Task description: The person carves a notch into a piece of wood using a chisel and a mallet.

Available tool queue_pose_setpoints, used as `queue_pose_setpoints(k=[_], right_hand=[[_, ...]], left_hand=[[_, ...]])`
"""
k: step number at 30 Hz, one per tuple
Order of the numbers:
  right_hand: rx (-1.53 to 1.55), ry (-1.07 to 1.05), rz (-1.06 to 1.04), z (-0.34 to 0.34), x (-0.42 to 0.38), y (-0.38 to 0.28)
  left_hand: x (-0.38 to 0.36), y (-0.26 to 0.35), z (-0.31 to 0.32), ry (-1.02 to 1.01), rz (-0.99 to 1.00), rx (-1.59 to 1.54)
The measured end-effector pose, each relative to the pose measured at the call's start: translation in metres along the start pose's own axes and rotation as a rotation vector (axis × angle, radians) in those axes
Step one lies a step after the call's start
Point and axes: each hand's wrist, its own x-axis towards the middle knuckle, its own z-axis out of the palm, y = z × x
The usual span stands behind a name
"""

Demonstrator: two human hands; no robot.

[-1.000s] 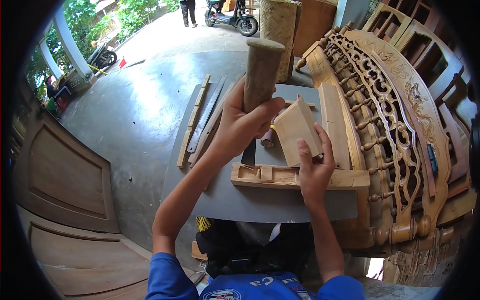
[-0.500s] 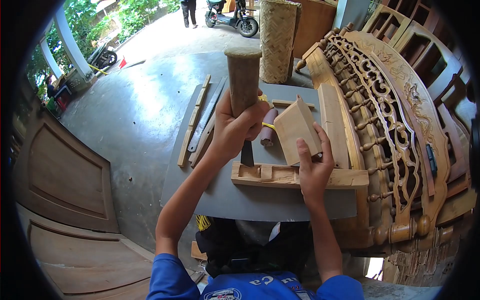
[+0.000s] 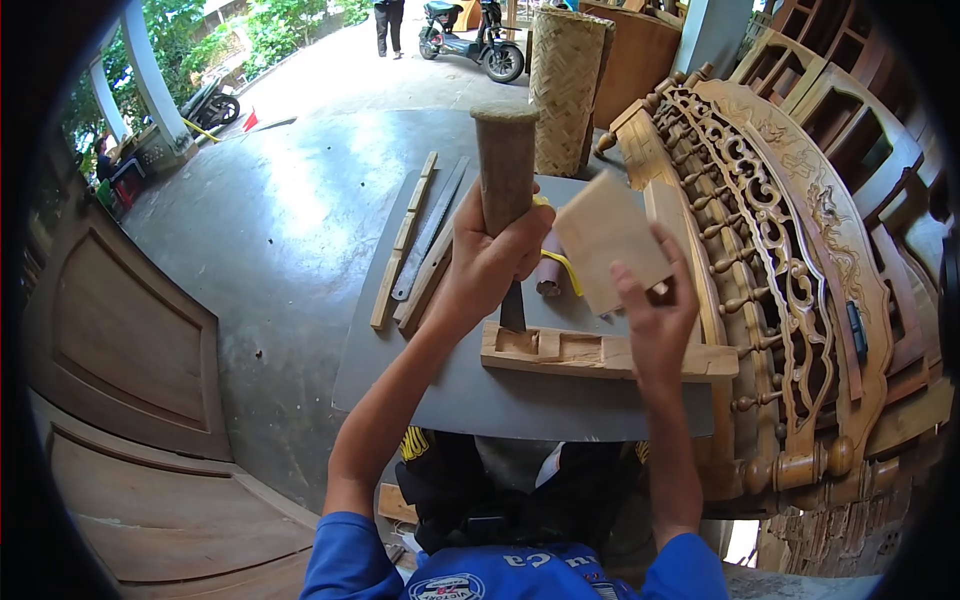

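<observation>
My left hand (image 3: 492, 255) is wrapped round the thick wooden handle of a chisel (image 3: 507, 165), held upright. The chisel's dark blade reaches down into a mortise at the left end of a pale wooden rail (image 3: 690, 362), which has another recess beside it. My right hand (image 3: 655, 315) grips a wooden mallet (image 3: 612, 240) with a big boxy head, raised tilted above the rail. Most of the mallet's handle is hidden by my fingers. Behind the mallet lies a purplish cylinder (image 3: 549, 277) with a yellow strap near it.
On the grey tabletop (image 3: 440, 395) a handsaw (image 3: 425, 240) and a notched wooden strip (image 3: 403, 250) lie to the left. A carved wooden headboard (image 3: 790, 230) leans close on the right. Wooden panels (image 3: 130, 330) stand at the left; a person (image 3: 388, 28) is near a scooter (image 3: 470, 42).
My right hand has lifted and turned the mallet up, away from the rail. The chisel stays in the mortise in my left hand. The whole view has shifted slightly.
</observation>
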Motion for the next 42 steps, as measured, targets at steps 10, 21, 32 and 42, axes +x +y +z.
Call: queue_pose_setpoints(k=[10, 21, 32, 42], right_hand=[[0.114, 0.027, -0.592, 0.041, 0.085, -0.135], [-0.096, -0.589, -0.538, 0.048, 0.103, -0.17], [-0.247, -0.824, -0.703, 0.049, 0.112, -0.171], [-0.111, -0.737, -0.738, 0.054, 0.123, -0.155]], left_hand=[[-0.002, 0.001, -0.003, 0.02, 0.052, -0.032], [-0.002, -0.004, -0.002, -0.004, 0.076, -0.048], [-0.005, -0.005, -0.002, -0.016, 0.084, 0.003], [-0.01, -0.009, -0.003, -0.055, 0.125, 0.033]])
